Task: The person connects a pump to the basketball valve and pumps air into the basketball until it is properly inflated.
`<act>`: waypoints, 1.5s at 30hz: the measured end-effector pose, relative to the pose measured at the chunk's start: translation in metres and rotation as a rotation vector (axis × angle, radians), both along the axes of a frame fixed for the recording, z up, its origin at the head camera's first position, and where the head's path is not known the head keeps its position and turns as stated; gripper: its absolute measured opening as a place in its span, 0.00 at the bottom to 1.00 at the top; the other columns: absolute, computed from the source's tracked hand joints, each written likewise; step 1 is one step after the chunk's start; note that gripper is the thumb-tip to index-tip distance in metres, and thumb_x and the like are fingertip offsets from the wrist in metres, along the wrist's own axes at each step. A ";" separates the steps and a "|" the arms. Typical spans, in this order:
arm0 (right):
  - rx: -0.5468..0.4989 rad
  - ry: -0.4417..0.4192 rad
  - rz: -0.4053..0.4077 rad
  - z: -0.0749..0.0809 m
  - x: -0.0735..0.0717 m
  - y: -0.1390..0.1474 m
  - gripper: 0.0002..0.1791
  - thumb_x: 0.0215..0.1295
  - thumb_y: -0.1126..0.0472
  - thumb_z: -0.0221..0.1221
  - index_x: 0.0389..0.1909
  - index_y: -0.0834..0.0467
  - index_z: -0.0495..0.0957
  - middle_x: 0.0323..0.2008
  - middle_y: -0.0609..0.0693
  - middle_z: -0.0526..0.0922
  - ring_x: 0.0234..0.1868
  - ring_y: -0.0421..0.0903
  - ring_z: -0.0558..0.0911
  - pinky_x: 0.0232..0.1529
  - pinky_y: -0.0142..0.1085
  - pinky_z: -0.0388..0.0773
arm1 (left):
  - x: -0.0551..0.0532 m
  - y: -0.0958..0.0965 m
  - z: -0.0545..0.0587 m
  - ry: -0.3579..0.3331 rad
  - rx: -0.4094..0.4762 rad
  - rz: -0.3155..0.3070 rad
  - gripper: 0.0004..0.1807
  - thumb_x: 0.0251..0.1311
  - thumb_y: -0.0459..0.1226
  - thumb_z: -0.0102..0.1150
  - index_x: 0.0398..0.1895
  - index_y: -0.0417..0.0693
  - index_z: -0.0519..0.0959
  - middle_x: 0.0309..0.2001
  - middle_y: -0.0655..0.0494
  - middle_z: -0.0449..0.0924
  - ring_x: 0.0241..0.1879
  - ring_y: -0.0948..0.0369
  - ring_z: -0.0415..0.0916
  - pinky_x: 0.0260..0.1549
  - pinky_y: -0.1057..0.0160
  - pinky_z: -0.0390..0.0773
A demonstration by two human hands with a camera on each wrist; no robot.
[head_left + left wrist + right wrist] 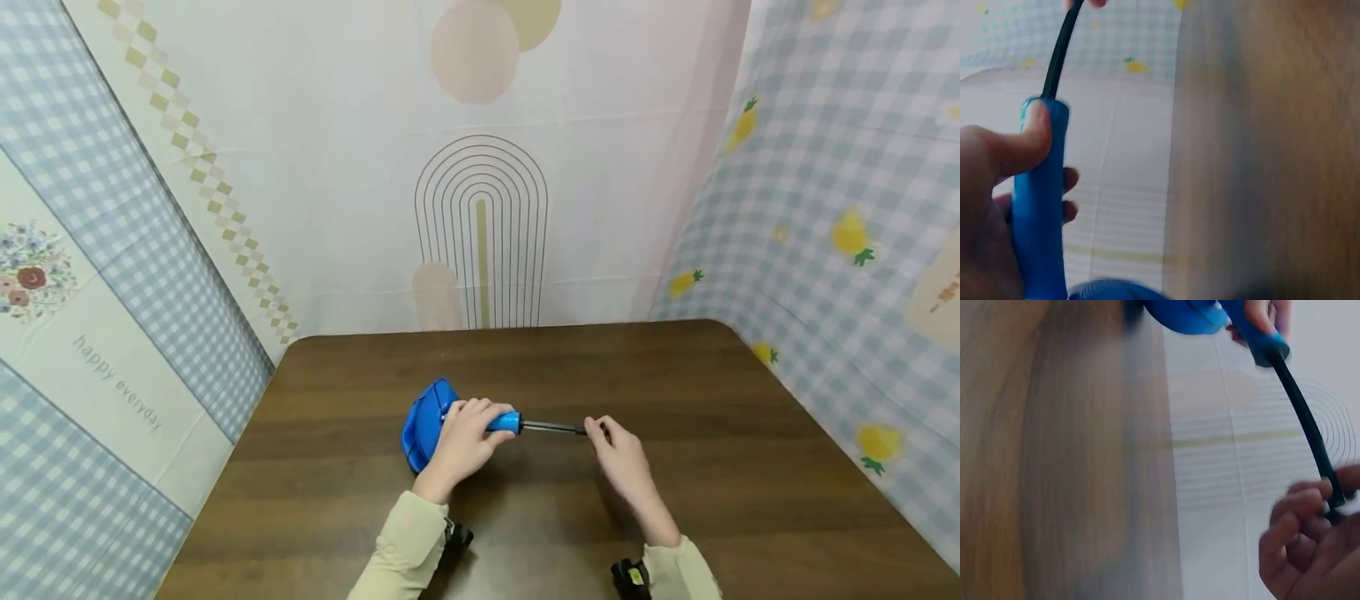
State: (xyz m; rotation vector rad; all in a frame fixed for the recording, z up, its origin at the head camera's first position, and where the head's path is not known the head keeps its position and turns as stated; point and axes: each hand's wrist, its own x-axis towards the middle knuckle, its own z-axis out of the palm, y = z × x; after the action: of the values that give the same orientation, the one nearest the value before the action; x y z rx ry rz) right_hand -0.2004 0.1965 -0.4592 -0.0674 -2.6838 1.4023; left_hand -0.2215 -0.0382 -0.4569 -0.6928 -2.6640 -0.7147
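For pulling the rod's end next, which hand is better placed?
Probably the right hand: it holds the end of the rod, while the left hand grips the blue handle.

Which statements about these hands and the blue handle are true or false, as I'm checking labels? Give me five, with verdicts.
1. The left hand grips the handle. True.
2. The right hand holds the rod near its end. True.
3. The blue piece is beside the right hand. False: it is beside the left hand.
4. The sleeves are black. False: they are pale.
5. The table is brown. True.
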 end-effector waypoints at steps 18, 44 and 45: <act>0.019 -0.001 0.079 0.007 -0.004 -0.008 0.20 0.74 0.44 0.48 0.38 0.59 0.74 0.18 0.47 0.69 0.19 0.42 0.69 0.24 0.33 0.66 | -0.005 -0.006 -0.001 0.023 0.023 -0.046 0.19 0.63 0.49 0.58 0.56 0.56 0.78 0.46 0.58 0.83 0.47 0.58 0.76 0.55 0.52 0.68; -0.228 0.108 -0.006 0.045 -0.007 -0.018 0.17 0.76 0.53 0.45 0.33 0.63 0.67 0.16 0.50 0.69 0.13 0.40 0.69 0.18 0.31 0.69 | -0.018 0.011 0.032 0.302 0.098 -0.047 0.19 0.58 0.45 0.65 0.53 0.55 0.81 0.41 0.58 0.83 0.44 0.59 0.76 0.54 0.54 0.69; -0.254 0.098 0.003 0.051 -0.005 -0.022 0.16 0.77 0.54 0.44 0.33 0.63 0.65 0.16 0.49 0.68 0.13 0.39 0.68 0.18 0.31 0.68 | -0.019 0.011 0.033 0.302 0.101 -0.039 0.19 0.57 0.45 0.65 0.53 0.54 0.81 0.41 0.57 0.83 0.44 0.59 0.76 0.53 0.54 0.69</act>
State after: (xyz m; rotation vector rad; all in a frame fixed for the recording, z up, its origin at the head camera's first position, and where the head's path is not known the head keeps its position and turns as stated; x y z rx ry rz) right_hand -0.2058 0.1747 -0.4083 -0.0156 -2.4162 1.6924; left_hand -0.2401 -0.0271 -0.4239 -0.7609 -2.3309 -0.6885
